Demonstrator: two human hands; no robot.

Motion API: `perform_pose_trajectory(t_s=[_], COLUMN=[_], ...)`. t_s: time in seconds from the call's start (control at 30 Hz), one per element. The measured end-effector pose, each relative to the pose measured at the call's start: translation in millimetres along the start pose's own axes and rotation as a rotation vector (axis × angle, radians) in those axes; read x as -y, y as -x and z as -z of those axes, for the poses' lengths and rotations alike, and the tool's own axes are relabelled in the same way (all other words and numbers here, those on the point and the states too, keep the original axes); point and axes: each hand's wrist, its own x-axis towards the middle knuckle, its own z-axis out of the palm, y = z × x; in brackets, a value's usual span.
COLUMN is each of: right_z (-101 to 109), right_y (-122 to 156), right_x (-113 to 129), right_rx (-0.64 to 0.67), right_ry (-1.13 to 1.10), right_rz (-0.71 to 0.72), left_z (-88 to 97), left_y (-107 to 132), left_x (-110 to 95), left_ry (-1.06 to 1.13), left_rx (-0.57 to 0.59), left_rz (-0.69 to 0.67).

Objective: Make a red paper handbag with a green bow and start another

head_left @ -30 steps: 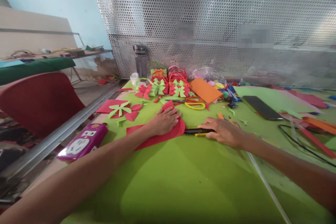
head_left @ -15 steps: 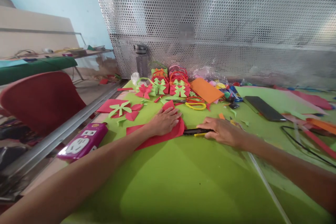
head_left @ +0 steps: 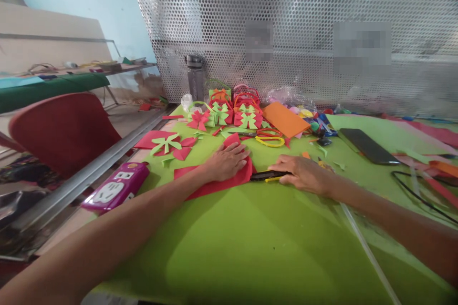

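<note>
My left hand point(head_left: 227, 161) lies flat with fingers spread on a folded red paper sheet point(head_left: 218, 181), pressing it onto the green table cover point(head_left: 250, 243). My right hand point(head_left: 304, 171) rests just to the right of the red sheet, fingers curled over a black and yellow cutter point(head_left: 266, 177) that lies on the table with its tip at the paper's edge.
Red and green paper bows and small handled baskets point(head_left: 234, 112) crowd the far side, with an orange sheet point(head_left: 284, 120), yellow-handled scissors point(head_left: 270, 141), a phone point(head_left: 368, 146) and a grey bottle point(head_left: 195, 76). A purple power strip point(head_left: 116, 186) and a red chair point(head_left: 62, 128) stand left. Perforated metal screen behind.
Both hands stay in place on the red paper and the cutter. Only the head camera has shifted slightly, so the scene sits a little to the right and higher.
</note>
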Motion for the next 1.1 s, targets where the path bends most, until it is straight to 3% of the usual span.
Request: perform_pose_trajectory(t_s=[1.1], right_z=[-3.1], right_y=[6.9], right_x=[4.1], right_rx=[0.020], right_ry=[0.008], right_rz=[-0.044], left_z=[-0.9], left_y=[-0.3], left_x=[0.5], left_ry=[-0.011], left_rx=[0.019], left_rz=[0.005])
